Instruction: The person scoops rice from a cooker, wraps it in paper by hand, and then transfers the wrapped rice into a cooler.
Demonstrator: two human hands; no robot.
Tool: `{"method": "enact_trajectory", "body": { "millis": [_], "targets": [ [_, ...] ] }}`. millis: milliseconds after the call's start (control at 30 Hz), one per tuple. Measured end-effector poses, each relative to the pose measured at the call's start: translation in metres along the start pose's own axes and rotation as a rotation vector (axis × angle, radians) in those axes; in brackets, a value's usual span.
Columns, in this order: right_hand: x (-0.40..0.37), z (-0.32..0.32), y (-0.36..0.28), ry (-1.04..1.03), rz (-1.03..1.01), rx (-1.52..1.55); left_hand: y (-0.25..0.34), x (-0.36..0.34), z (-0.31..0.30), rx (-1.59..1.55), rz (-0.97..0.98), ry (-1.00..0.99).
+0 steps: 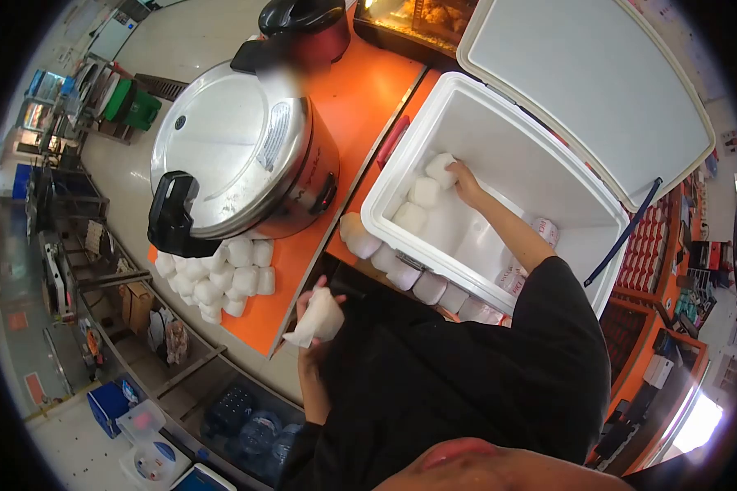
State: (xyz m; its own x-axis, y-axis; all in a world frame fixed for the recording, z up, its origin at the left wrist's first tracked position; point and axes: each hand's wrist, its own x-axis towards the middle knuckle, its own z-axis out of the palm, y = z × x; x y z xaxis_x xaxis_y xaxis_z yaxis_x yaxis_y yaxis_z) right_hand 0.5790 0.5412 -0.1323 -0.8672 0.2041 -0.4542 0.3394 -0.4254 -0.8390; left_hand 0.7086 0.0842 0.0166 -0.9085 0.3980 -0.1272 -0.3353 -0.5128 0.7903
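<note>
My left hand [310,355] holds up a white paper-wrapped rice pack [321,317], in front of my dark shirt near the orange counter's edge. Inside the open white cooler [374,214], my right hand [467,182] has its fingers on another wrapped pack [440,169] at the far end of a short row. Two more packs, a middle one [423,192] and a nearer one [410,218], sit beside it along the cooler's left wall. Deeper right lie packs with red print, one reading "RICE" [512,281].
A large steel rice cooker [221,147] stands on the orange counter [352,106], with a pile of white packs [217,278] at its base. The cooler's lid [590,82] is raised, held by a dark strap [624,233]. More packs [401,274] line the cooler's near outer side.
</note>
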Motion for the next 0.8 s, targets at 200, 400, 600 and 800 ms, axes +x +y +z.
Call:
{"method": "enact_trajectory", "body": {
  "millis": [200,400,600,800],
  "targets": [
    [0.006,0.022,0.031,0.811,0.042,-0.039,0.021,0.038,0.075,-0.027,0.010,-0.092],
    [0.062,0.008,0.046,0.715,0.129,-0.811,0.031,0.076,0.124,0.008,0.094,-0.178],
    [-0.096,0.096,-0.108,0.036,-0.027,-0.175,0.055,0.127,0.178,-0.022,0.082,-0.222],
    [-0.211,0.152,-0.203,-0.360,-0.715,-0.534,0.032,0.170,0.217,0.337,0.173,-0.198]
  ]
}}
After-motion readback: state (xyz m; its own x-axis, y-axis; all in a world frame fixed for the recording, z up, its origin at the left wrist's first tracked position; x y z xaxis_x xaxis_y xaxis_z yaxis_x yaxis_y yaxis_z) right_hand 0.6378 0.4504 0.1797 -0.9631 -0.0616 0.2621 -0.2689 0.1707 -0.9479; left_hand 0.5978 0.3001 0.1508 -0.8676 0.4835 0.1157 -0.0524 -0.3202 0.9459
